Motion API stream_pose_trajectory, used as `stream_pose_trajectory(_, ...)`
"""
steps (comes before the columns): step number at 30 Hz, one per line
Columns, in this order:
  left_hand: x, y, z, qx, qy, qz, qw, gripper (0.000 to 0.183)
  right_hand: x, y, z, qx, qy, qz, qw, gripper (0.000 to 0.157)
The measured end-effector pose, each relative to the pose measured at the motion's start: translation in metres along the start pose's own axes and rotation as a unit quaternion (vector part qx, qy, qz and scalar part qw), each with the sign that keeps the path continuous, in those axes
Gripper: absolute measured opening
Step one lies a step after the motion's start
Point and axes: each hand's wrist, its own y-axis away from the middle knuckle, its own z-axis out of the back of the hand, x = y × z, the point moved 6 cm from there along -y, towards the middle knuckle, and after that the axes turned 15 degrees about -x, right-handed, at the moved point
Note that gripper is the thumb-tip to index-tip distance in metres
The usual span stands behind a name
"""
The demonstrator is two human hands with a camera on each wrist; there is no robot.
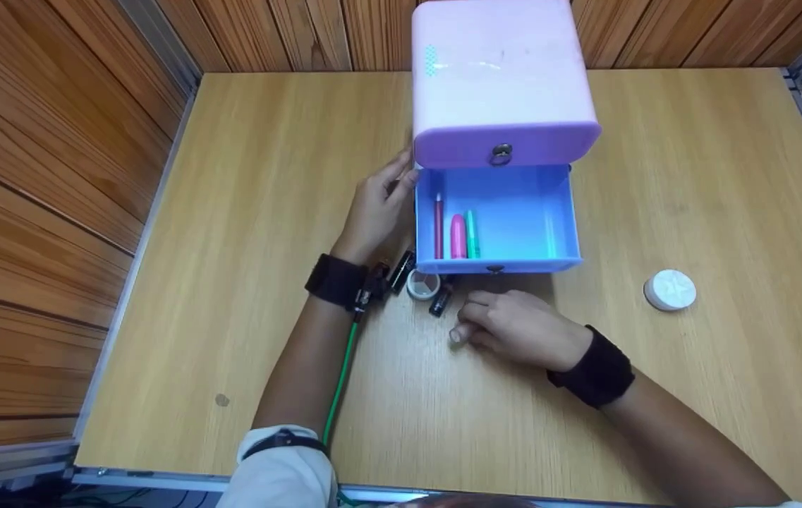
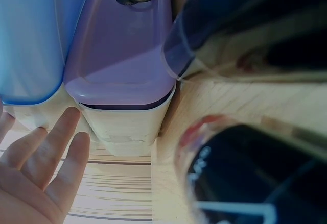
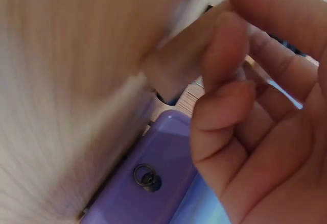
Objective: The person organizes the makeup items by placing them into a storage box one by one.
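My left hand (image 1: 376, 212) lies along the left side of a pink drawer box (image 1: 506, 70), fingers extended; in the left wrist view the fingers (image 2: 56, 152) are spread beside it. The box's blue drawer (image 1: 527, 204) is pulled out. Inside stand a dark red slim tube (image 1: 439, 229), a pink tube (image 1: 458, 236) and a green tube (image 1: 472, 235). In front of the drawer my right hand (image 1: 520, 328) has curled fingers. The right wrist view shows it pinching a small brownish, blurred piece (image 3: 179, 60), its kind unclear.
By the drawer's front left corner are a black tube (image 1: 402, 271), a small round jar (image 1: 423, 284) and another black tube (image 1: 441, 300). A white round container (image 1: 670, 290) stands at right. A purple drawer (image 2: 122, 45) with a ring pull sits below the blue one.
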Motion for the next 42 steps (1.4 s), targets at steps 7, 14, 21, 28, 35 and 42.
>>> stream_pose_trajectory(7,-0.001,0.0,0.0,0.0,-0.001,0.001,1.0,0.054,0.005,0.0,0.017,-0.025,-0.038,-0.008,0.999,0.012)
stream_pose_trajectory(14,-0.001,0.0,0.0,-0.005,0.005,0.0,1.0,0.051,0.011,-0.001,0.029,-0.047,-0.039,0.001,0.998,0.013)
stream_pose_trajectory(21,0.0,0.0,0.0,-0.006,0.01,0.009,0.9999,0.05,0.018,-0.006,0.049,-0.107,-0.036,0.041,0.993,0.048)
stream_pose_trajectory(28,0.001,0.0,0.0,-0.006,0.008,-0.002,1.0,0.05,0.029,-0.009,0.068,-0.195,-0.052,0.104,0.974,0.029)
stream_pose_trajectory(35,0.0,-0.001,0.0,-0.005,0.003,-0.018,0.9998,0.05,0.026,-0.01,0.087,-0.354,-0.024,0.114,0.928,0.018)
stream_pose_trajectory(42,0.002,-0.001,0.0,-0.006,0.001,-0.002,1.0,0.05,0.002,-0.02,0.103,-0.383,0.002,0.007,0.924,0.027)
